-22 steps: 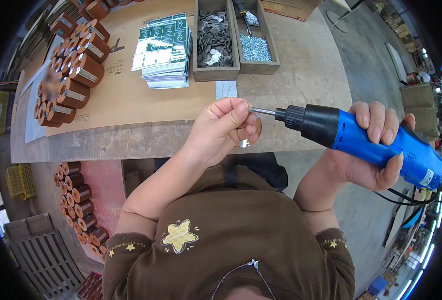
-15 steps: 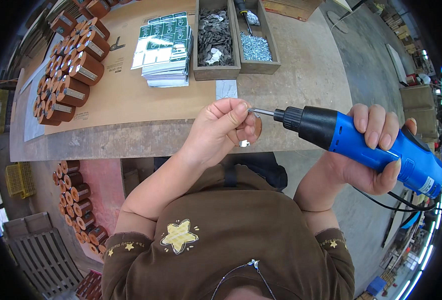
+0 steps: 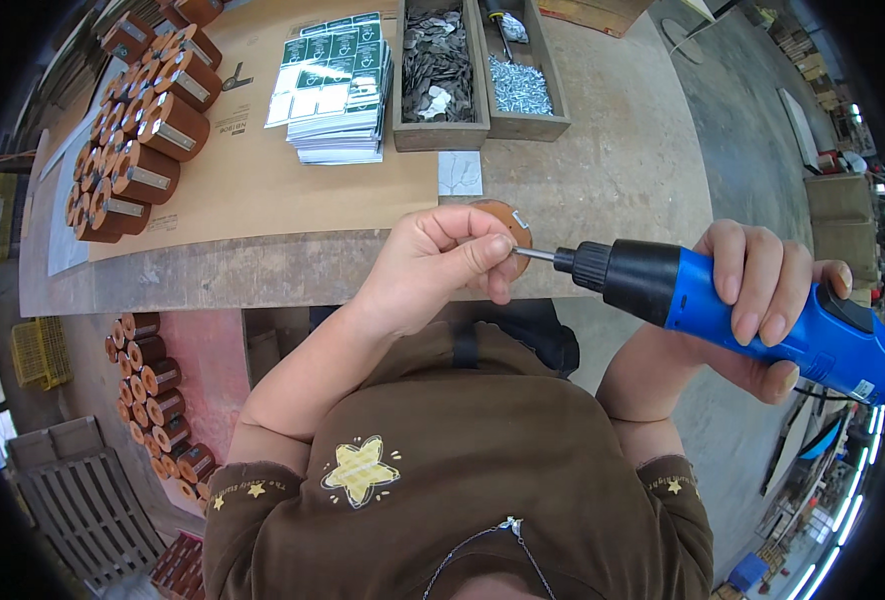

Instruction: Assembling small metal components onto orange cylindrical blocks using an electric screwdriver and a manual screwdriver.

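Observation:
My right hand (image 3: 763, 290) is wrapped round a blue and black electric screwdriver (image 3: 653, 285), held nearly level with its bit pointing left. At the tip of the metal bit (image 3: 535, 254), my left hand (image 3: 453, 255) is closed in a pinch of thumb and forefinger. Whatever small piece sits between those fingertips is too hidden to name. Just behind the left fingers, a round brown wooden-looking piece (image 3: 509, 218) with a small pale metal tab shows in part at the table's front edge.
Brown cylindrical blocks (image 3: 143, 172) crowd the table's left side, with more (image 3: 168, 405) below. A stack of green-and-white printed sheets (image 3: 338, 100) stands beside a wooden tray (image 3: 443, 137) of dark flat pieces. Another tray (image 3: 533, 130) holds silvery screws and a screwdriver.
The electric screwdriver and right hand have shifted slightly right and down. My left hand has turned a little, uncovering more of the round brown piece. The table items sit slightly higher in view.

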A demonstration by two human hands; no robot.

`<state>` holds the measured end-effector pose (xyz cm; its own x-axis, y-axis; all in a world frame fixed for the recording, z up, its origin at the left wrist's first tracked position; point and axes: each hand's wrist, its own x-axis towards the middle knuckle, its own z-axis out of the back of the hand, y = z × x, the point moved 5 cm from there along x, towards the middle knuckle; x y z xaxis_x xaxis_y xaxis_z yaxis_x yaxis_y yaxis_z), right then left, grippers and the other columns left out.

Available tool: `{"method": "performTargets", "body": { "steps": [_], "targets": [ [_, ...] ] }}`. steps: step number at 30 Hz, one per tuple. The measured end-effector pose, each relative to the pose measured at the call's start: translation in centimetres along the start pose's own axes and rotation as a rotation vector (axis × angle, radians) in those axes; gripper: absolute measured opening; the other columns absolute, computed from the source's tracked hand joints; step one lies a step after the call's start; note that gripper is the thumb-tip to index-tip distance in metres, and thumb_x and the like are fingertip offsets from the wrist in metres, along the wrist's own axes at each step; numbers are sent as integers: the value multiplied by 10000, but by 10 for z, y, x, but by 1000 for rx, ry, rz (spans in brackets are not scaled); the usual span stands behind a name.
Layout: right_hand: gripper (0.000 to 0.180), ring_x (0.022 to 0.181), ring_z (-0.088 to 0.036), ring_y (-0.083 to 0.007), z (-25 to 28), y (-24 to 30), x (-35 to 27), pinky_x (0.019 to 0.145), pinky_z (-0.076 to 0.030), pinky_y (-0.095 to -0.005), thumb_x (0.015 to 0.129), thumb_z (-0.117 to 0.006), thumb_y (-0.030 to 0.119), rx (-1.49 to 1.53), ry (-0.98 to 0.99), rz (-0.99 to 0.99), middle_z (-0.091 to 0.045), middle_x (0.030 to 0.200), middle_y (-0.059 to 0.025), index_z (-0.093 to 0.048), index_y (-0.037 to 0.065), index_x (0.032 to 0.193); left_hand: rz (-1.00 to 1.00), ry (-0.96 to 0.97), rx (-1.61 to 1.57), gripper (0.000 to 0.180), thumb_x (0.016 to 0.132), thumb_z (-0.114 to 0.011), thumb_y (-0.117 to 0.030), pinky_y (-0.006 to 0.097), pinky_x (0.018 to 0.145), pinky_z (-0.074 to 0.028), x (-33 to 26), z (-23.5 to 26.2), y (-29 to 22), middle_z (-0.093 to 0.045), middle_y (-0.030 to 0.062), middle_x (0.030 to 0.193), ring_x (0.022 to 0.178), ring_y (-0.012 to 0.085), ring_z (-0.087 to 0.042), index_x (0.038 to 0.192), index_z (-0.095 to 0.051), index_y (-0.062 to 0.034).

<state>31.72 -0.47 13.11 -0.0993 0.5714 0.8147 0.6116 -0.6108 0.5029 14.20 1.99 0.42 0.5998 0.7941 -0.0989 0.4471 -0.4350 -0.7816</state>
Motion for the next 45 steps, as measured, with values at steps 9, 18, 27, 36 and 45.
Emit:
{"method": "performTargets", "body": {
  "steps": [9,18,27,36,45],
  "targets": [
    [488,799,-492,-113,-13,-17,-14,898,-353,-337,652,-636,124,-164,-48,-107,-545,809,47,-446,190,1097,-39,-80,90,113,837,-537,-123,207,549,-464,12,24,-12,-580,35,709,598,87,-554,821,-563,-14],
    [491,720,-460,-85,5,3,-14,724,-367,-240,606,-626,111,-77,-229,-50,-518,729,56,-468,116,1071,-134,57,319,148,842,-536,-157,220,643,-453,24,13,-25,-581,46,791,713,95,-545,838,-581,-16],
    [490,782,-466,-112,26,38,-19,773,-365,-255,660,-595,116,50,-249,27,-526,778,24,-437,67,1122,-258,459,1430,395,676,-647,-112,317,890,-381,60,5,-27,-519,108,1084,1034,244,-481,1053,-542,-64],
    [463,746,-484,-103,35,54,-28,750,-378,-245,622,-612,122,-57,-339,63,-535,739,25,-493,64,1065,107,653,1769,351,641,-584,-7,370,721,-447,74,-17,3,-594,163,861,820,295,-564,991,-594,-34],
    [463,725,-466,-97,44,58,-33,718,-367,-240,608,-616,120,-41,-395,75,-521,730,32,-499,61,1052,-47,448,1563,364,578,-600,-66,358,603,-457,50,4,-21,-585,163,721,671,274,-572,936,-597,2]
  ]
}}
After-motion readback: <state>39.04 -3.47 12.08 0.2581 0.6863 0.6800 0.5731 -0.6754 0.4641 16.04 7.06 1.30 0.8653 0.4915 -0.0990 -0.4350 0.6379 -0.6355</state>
